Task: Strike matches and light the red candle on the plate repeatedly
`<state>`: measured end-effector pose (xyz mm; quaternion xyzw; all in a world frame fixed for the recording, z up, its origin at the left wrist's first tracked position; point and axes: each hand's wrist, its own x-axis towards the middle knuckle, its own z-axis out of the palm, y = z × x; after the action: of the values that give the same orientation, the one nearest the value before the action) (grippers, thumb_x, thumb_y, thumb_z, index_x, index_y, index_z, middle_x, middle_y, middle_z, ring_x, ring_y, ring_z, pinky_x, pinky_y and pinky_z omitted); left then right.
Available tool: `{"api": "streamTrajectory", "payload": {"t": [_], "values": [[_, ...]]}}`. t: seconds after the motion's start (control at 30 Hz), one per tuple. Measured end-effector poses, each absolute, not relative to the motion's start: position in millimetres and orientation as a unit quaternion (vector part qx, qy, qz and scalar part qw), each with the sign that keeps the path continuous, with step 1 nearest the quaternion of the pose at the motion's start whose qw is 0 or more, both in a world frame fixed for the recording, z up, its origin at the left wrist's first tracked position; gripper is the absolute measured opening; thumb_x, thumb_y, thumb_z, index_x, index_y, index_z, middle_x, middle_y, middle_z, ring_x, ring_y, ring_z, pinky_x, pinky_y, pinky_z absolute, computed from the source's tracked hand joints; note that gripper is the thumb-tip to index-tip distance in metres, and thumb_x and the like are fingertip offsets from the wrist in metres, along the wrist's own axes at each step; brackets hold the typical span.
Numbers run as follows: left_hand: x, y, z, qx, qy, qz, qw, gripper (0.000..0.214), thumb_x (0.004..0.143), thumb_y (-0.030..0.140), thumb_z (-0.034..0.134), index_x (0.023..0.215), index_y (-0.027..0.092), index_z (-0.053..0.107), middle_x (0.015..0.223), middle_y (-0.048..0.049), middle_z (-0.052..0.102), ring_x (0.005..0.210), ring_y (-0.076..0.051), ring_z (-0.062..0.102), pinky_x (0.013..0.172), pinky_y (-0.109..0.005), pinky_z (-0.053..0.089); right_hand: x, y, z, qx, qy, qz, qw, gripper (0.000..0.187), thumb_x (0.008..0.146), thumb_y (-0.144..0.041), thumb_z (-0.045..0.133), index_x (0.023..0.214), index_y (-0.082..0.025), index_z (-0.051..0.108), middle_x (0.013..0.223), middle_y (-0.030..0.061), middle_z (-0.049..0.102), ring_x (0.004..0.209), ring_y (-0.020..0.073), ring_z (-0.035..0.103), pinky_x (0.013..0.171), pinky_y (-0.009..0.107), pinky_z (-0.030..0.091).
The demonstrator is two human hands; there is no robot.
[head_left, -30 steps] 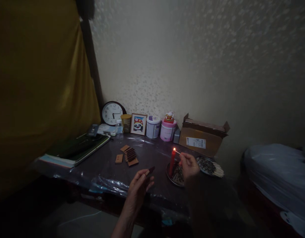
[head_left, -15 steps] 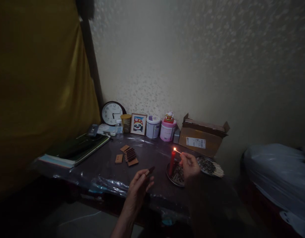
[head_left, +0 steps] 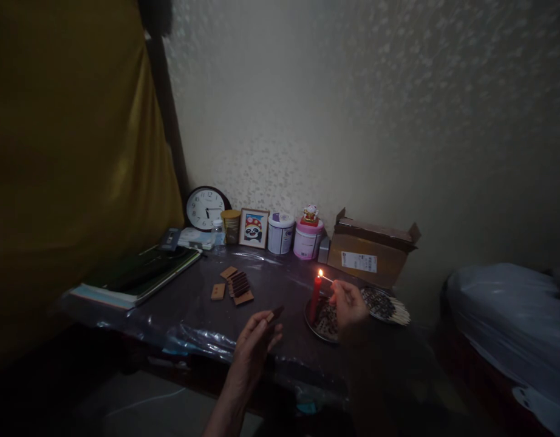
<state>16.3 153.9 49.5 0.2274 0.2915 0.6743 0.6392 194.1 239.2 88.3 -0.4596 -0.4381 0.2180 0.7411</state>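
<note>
My right hand pinches a thin match whose tip meets the flame over the wick of a red candle. The candle stands upright on a round plate strewn with dark burnt bits, partly hidden behind my right hand. My left hand holds a small dark matchbox striker piece between thumb and fingers, to the left of the plate. Farther left on the table lie several brown matchboxes and dark striker strips.
A second plate with burnt bits and several unburnt matches sits right of my hand. Along the wall stand a clock, a framed panda picture, two tubs and a cardboard box. A green book lies left.
Both hands stay nearly in place. The flame at the match tip and wick looks slightly taller; the view has shifted a touch.
</note>
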Motion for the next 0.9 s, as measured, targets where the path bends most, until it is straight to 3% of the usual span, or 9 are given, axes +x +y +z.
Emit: {"api": "streamTrajectory", "payload": {"t": [0.23, 0.47, 0.6, 0.73, 0.9], "values": [[16.2, 154.1, 48.5, 0.231, 0.291, 0.673, 0.639, 0.022, 0.067, 0.033, 0.07, 0.084, 0.02, 0.065, 0.102, -0.0054, 0.066, 0.084, -0.02, 0.064, 0.078, -0.033, 0.047, 193.8, 223.8, 100.0, -0.471, -0.451, 0.22, 0.725, 0.026, 0.07, -0.043, 0.063, 0.067, -0.017, 0.06, 0.042, -0.0062, 0.049, 0.038, 0.0087, 0.044, 0.041, 0.021, 0.035], [16.3, 154.6, 48.4, 0.233, 0.288, 0.674, 0.639, 0.025, 0.064, 0.034, 0.072, 0.083, 0.02, 0.066, 0.105, -0.007, 0.066, 0.084, -0.021, 0.064, 0.079, -0.035, 0.047, 205.0, 205.0, 121.1, -0.365, -0.455, 0.428, 0.69, 0.031, 0.073, -0.046, 0.058, 0.059, -0.019, 0.052, 0.052, -0.0051, 0.051, 0.038, 0.0066, 0.041, 0.038, 0.02, 0.033], [15.0, 156.0, 44.7, 0.229, 0.291, 0.676, 0.637, 0.023, 0.065, 0.034, 0.071, 0.084, 0.021, 0.065, 0.101, -0.0053, 0.067, 0.084, -0.02, 0.064, 0.08, -0.035, 0.047, 211.0, 197.5, 125.2, -0.454, -0.494, 0.349, 0.655, 0.028, 0.065, -0.044, 0.067, 0.058, -0.018, 0.057, 0.04, -0.0063, 0.046, 0.033, 0.0068, 0.037, 0.034, 0.02, 0.026], [13.7, 157.3, 42.1, 0.224, 0.287, 0.679, 0.638, 0.022, 0.067, 0.033, 0.07, 0.085, 0.021, 0.065, 0.099, -0.004, 0.068, 0.085, -0.02, 0.064, 0.08, -0.034, 0.046, 218.7, 190.1, 132.1, -0.453, -0.488, 0.349, 0.66, 0.03, 0.07, -0.046, 0.059, 0.057, -0.02, 0.055, 0.035, -0.0083, 0.04, 0.028, 0.0063, 0.031, 0.032, 0.019, 0.025], [13.8, 158.2, 41.5, 0.23, 0.28, 0.678, 0.64, 0.02, 0.069, 0.032, 0.068, 0.085, 0.02, 0.064, 0.099, -0.0051, 0.067, 0.085, -0.02, 0.064, 0.079, -0.033, 0.047, 233.7, 185.9, 140.0, -0.487, -0.488, 0.21, 0.693, 0.026, 0.066, -0.042, 0.063, 0.052, -0.02, 0.056, 0.036, -0.005, 0.046, 0.031, 0.0082, 0.039, 0.033, 0.021, 0.029]]}}
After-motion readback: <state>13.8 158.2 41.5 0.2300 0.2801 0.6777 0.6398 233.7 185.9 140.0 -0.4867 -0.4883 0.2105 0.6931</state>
